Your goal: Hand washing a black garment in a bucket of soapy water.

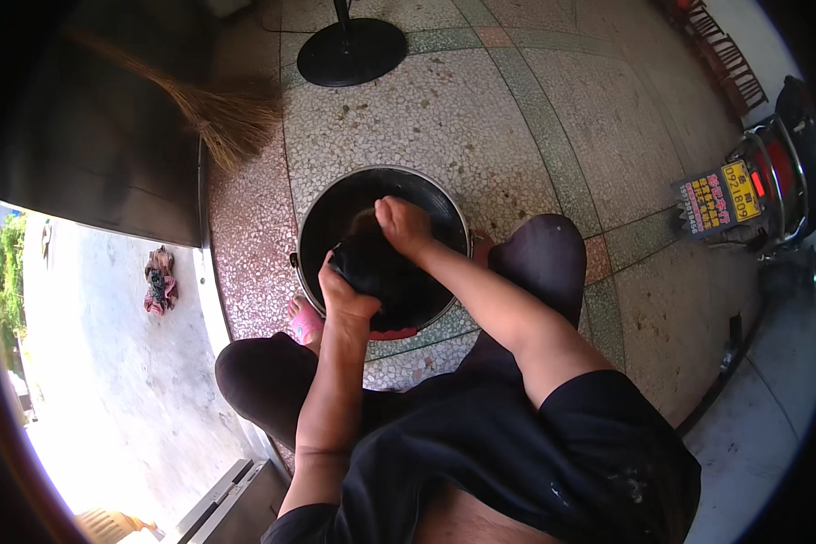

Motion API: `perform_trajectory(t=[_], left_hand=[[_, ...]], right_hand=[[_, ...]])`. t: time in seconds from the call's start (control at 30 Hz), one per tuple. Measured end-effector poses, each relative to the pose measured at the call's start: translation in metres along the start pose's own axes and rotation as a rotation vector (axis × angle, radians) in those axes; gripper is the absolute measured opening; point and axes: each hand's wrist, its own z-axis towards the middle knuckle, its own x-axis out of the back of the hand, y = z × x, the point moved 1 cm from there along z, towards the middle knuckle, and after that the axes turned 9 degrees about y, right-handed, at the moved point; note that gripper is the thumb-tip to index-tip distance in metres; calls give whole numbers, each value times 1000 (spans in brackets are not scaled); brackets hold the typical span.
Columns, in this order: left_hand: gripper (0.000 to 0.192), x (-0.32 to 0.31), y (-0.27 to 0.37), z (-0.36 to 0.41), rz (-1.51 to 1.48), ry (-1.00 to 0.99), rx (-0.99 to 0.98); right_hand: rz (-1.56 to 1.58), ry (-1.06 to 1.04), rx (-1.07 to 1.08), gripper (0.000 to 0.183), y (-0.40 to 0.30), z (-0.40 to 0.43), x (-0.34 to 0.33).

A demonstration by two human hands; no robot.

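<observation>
In front of me, between my knees, a round black bucket (452,204) with a metal rim stands on the floor. Inside its mouth is a dark, rounded object (381,272) with a brownish patch at its upper end; what it is cannot be made out. My left hand (347,292) grips its left side, thumb lying towards the lower edge. Over the upper right part of the object my right hand (404,223) has its fingers curled in, against or very near the surface. Whether the fingers hold part of it is hidden. Something red (393,334) shows under the bucket's near rim.
A straw broom (238,122) leans by a dark panel (109,136) at the left. Beyond the bucket is a black round stand base (352,51). Crumpled cloth (159,282) lies outside the door sill. At the right stands a motorbike (782,170) with a plate bearing writing.
</observation>
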Motion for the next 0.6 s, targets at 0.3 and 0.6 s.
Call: perform_trajectory(t=[0.3,0.6], left_hand=[[35,13,55,-18,-154,-68,-114],[37,-11,57,-26,-143,-378,19]], right_hand=[[-88,-844,-298,37,44,-46,-30],[124,-881,-60,44,79,-51,-45]])
